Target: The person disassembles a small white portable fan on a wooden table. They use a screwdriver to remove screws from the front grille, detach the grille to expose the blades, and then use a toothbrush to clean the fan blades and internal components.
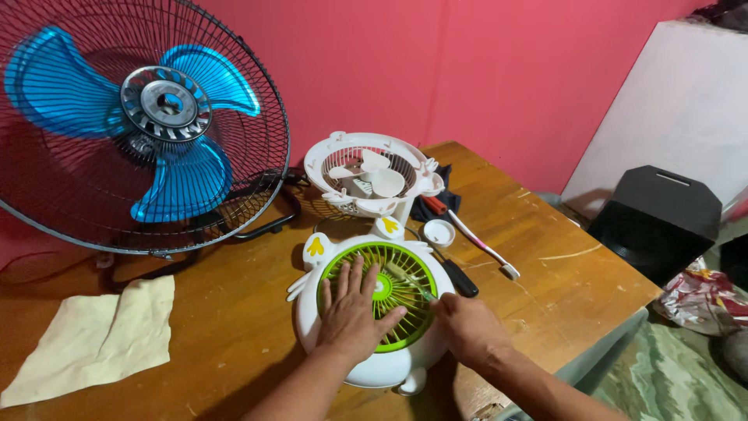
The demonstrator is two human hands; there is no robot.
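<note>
Green plastic grille (405, 300), round and ribbed, sits in the white bird-shaped fan housing (374, 366) that lies flat near the front edge of the wooden counter (545, 265). The grille looks seated in its ring, though whether it is fastened cannot be told. A second white fan part with pale blades (370, 173) stands apart just behind it, so the small fan is not yet back in one piece.

On the grille's left half the left hand (352, 310) lies flat, palm down with fingers spread, pressing rather than gripping anything. At the grille's right edge the right hand (466, 326) is curled closed around a thin metal tool (409, 282) whose tip reaches across the ribs toward the hub. Both forearms come in from the bottom of the view.

Just beside the housing lie a black-handled screwdriver (460, 278), a small white round cap (439, 231) and a white toothbrush (487, 248). A pale yellow cloth (97, 339) rests to the left. Behind it stands a large wire-caged fan with blue blades (144, 117), before a pink wall (467, 70).
</note>
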